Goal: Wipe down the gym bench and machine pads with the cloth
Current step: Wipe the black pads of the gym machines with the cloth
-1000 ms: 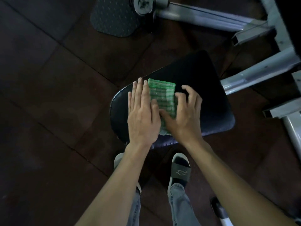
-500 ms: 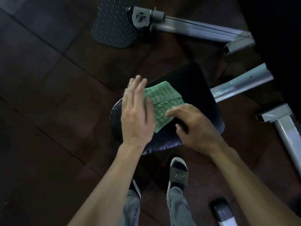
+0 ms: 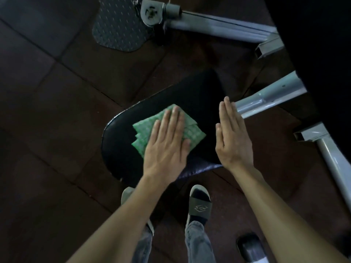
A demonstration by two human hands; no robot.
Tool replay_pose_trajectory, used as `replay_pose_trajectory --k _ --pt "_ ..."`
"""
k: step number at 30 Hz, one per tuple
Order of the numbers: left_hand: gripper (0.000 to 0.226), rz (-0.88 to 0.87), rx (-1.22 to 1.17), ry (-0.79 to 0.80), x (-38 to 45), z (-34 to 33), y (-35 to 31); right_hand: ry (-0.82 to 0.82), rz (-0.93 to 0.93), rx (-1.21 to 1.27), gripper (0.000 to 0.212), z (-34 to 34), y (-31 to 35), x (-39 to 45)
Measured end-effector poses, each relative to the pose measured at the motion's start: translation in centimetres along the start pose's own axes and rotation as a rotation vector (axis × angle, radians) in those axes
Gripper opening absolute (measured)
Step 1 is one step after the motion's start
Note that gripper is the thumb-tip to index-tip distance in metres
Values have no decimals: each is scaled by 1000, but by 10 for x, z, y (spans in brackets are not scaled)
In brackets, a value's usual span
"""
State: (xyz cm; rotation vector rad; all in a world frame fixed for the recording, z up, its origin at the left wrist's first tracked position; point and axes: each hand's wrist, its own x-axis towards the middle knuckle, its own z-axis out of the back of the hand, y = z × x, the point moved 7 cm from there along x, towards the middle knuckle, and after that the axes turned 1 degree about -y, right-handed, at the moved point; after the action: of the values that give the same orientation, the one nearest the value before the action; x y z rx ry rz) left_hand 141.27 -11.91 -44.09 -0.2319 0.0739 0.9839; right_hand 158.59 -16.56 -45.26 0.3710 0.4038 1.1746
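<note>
A folded green checked cloth (image 3: pixel 192 134) lies on the black seat pad (image 3: pixel 190 92) of a gym machine. My left hand (image 3: pixel 167 143) rests flat on top of the cloth, palm down, fingers straight and pressing it against the pad. The middle of the cloth is hidden under that hand. My right hand (image 3: pixel 233 137) is flat with fingers together over the pad's right edge, apart from the cloth and holding nothing.
Grey steel frame tubes (image 3: pixel 269 99) run right of the seat, with another tube (image 3: pixel 218 23) and a studded foot plate (image 3: pixel 117 29) beyond. A large black pad (image 3: pixel 319 44) fills the upper right. My sandalled feet (image 3: pixel 199 204) stand on dark floor tiles below the seat.
My left hand slid from beside the cloth onto its top. My right hand let go of the cloth, moved right and flattened out. The cloth turned slightly on the pad.
</note>
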Motion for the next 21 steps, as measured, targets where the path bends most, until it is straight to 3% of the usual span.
replay_pose_trajectory --k 4,6,9,12,15,18,21 --pt "65 167 -102 -77 89 13 -3 -15 -2 2 55 -3 -3 2" --pt "64 41 -105 -83 106 12 -28 -25 -2 48 55 -3 -5 2" --pt "63 -132 -14 8 40 4 -16 -53 3 45 55 -1 -4 1" --pt "64 59 -2 7 -13 5 35 -51 -7 -4 55 -4 -1 1" --pt "63 213 -31 -58 36 11 32 -52 -20 -33 55 -5 0 1" --pt "64 88 -92 -55 92 12 -14 -45 -8 -50 56 -5 -1 1" --pt "64 -97 -63 -29 60 9 -22 -25 30 -120 58 -1 2 5"
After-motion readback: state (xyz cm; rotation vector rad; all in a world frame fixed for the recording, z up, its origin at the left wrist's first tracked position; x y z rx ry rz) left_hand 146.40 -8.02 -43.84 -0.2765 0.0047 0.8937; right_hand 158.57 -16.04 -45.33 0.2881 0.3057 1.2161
